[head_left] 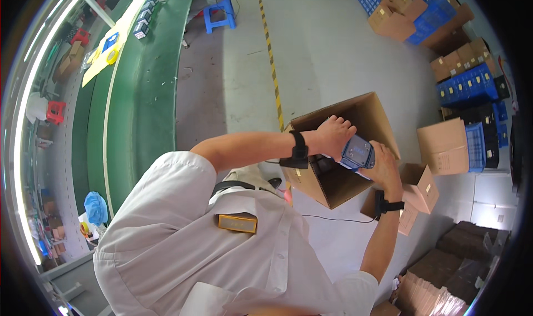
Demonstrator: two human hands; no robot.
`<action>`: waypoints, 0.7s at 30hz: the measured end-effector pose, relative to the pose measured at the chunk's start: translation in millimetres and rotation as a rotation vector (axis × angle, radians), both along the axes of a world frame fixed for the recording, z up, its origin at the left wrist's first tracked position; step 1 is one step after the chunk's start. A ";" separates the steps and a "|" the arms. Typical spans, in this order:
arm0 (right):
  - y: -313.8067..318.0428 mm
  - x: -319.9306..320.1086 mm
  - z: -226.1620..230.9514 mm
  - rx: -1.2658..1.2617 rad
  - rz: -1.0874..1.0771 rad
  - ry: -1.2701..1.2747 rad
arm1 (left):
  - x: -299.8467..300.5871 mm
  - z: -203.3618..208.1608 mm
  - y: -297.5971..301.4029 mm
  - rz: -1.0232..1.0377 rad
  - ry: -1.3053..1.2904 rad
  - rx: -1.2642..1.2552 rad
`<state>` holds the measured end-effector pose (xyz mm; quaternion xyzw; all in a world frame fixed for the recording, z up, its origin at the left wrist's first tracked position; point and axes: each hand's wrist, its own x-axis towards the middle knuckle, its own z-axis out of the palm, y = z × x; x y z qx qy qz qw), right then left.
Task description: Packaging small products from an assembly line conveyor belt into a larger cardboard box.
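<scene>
Both of my hands are above an open brown cardboard carton [306,186], holding a small dark-blue box [358,151] between them. My left hand [335,136] grips its left end, with fingers bent over the top. Around its right end my right hand [384,167] is wrapped. The blue box is tilted over the carton's opening, and whether it is one box or a few stacked together I cannot tell. Dark items show in the carton's shaded inside, partly hidden by my hands.
A green workbench [147,94] runs along the left, with a row of small boxes [142,27] on it. Smaller open cartons [426,189] stand just right of the big one. Blue crates [469,87] line the far right. Flattened cardboard [427,294] lies stacked at the lower right.
</scene>
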<state>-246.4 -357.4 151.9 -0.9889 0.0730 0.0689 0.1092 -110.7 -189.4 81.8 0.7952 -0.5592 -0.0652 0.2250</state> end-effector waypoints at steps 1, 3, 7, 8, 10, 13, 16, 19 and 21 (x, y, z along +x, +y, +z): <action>-4.8 1.9 -5.8 -0.003 -0.016 0.035 | 3.2 -6.9 -7.2 -0.019 0.017 0.022; -10.3 3.7 -17.2 0.000 -0.045 0.076 | 8.6 -19.8 -19.8 -0.058 0.050 0.064; -21.9 13.2 -41.7 -0.030 -0.156 0.166 | 22.4 -44.2 -47.3 -0.137 0.018 0.123; -27.0 15.2 -50.1 -0.029 -0.166 0.189 | 27.5 -48.6 -53.8 -0.165 0.025 0.123; -37.6 21.0 -74.4 -0.016 -0.193 0.231 | 35.6 -61.7 -68.6 -0.194 0.044 0.211; -51.9 50.7 -112.8 -0.004 -0.193 0.232 | 66.8 -103.1 -81.0 -0.224 0.057 0.158; -46.0 61.2 -114.8 -0.004 -0.321 0.293 | 78.8 -103.8 -102.8 -0.285 0.137 0.383; -28.2 69.1 -122.5 0.075 -0.522 0.511 | 77.4 -134.1 -112.0 -0.347 0.115 0.521; -26.2 63.0 -148.4 0.195 -0.595 0.626 | 70.5 -151.6 -112.3 -0.378 0.023 0.517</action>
